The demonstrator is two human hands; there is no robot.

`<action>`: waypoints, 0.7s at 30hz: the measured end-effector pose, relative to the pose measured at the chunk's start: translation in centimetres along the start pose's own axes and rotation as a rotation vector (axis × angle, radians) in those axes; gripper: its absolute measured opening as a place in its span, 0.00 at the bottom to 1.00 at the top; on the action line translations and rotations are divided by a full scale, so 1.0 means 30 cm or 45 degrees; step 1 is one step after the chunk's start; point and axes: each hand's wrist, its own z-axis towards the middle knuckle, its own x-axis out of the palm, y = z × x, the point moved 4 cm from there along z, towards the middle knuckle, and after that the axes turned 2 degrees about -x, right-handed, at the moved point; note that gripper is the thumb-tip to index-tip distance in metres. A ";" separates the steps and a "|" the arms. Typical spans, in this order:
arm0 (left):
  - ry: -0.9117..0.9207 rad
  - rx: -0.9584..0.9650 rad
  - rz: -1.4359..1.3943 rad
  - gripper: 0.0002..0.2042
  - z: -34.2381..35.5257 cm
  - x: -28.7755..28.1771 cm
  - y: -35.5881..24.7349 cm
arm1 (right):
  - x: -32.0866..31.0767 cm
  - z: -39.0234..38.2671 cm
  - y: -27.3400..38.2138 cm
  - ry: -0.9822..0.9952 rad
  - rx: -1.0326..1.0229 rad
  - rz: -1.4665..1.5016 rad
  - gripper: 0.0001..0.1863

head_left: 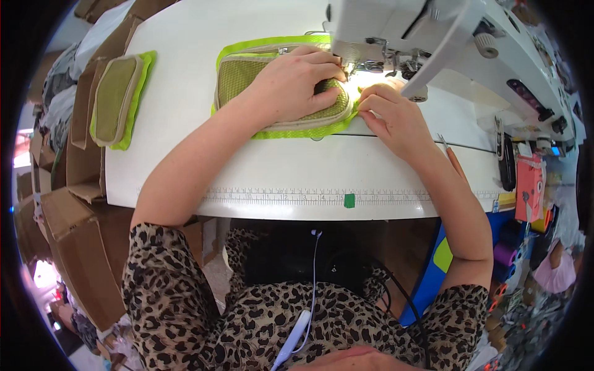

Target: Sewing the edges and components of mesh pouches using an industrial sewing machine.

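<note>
A flat pouch piece [238,77] of olive mesh with beige binding and a neon green border lies on the white sewing table [185,167], its right end under the head of the white sewing machine [396,25]. My left hand [297,83] lies flat on the mesh, fingers spread, pressing it down beside the needle. My right hand [387,114] pinches the neon green edge at the pouch's right corner, just in front of the presser foot.
A second, similar pouch piece [117,99] rests at the table's left edge. A ruler strip [309,196] runs along the table's front. Cardboard boxes [74,247] stand on the left. Scissors, thread spools and small tools [516,179] crowd the right side.
</note>
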 end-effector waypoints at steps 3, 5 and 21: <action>-0.032 0.051 0.022 0.11 -0.002 0.011 0.005 | -0.006 -0.008 0.003 0.036 0.009 -0.099 0.05; -0.056 0.047 0.012 0.11 -0.014 0.015 0.009 | -0.008 -0.004 0.016 0.050 -0.012 -0.089 0.05; -0.128 0.027 -0.030 0.12 -0.053 0.028 -0.003 | 0.008 -0.023 0.010 0.054 -0.140 -0.182 0.08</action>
